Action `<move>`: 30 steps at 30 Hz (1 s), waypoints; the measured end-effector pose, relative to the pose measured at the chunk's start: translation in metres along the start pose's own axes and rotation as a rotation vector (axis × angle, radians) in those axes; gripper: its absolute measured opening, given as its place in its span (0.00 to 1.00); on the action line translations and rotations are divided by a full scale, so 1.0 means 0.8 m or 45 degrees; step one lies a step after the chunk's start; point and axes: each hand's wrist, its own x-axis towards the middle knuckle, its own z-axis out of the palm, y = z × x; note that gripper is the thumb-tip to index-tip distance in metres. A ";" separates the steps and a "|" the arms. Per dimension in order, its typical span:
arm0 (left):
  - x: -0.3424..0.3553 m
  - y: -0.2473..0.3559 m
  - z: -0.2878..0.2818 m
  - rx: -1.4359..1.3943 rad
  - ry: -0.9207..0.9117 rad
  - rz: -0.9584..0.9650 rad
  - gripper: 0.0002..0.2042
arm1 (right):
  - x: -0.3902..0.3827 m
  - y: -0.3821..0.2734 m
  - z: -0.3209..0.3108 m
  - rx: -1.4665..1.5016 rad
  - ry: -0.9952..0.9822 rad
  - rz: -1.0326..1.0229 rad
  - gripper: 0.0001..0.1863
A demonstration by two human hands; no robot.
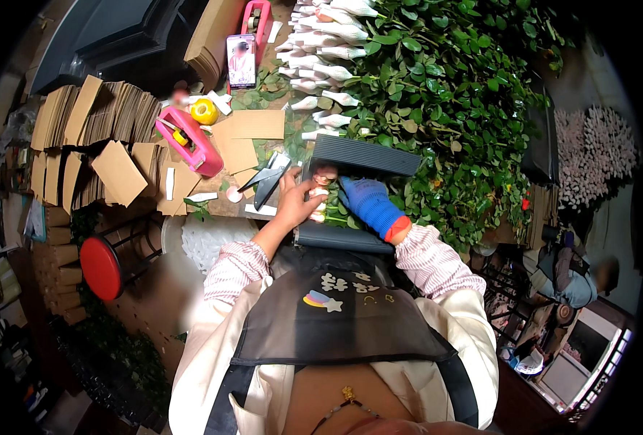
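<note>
A dark ribbed holder with an upper wall (365, 155) and a padded lower wall (343, 238) stands in front of me. Pale pink rose heads (320, 194) lie between the walls, at the holder's left end. The fingers of my bare left hand (296, 197) close around the rose heads from the left. My right hand (370, 205), in a blue glove with a red cuff, is curled down over the green stems just right of the heads; its fingertips are hidden. A black, silver-edged tool (267, 180) of unclear kind lies left of my left hand.
White-netted roses (336, 52) with leafy stems (444, 109) cover the table's far and right side. Pink tape dispensers (209, 156), a yellow tape roll (205, 111), a phone (241, 65) and cardboard stacks (111, 116) lie left. A red stool (99, 268) stands below; another person (571, 275) is at right.
</note>
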 end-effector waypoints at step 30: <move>0.018 -0.003 0.017 -0.004 0.160 -0.103 0.19 | 0.017 0.012 0.031 0.324 -0.036 0.008 0.18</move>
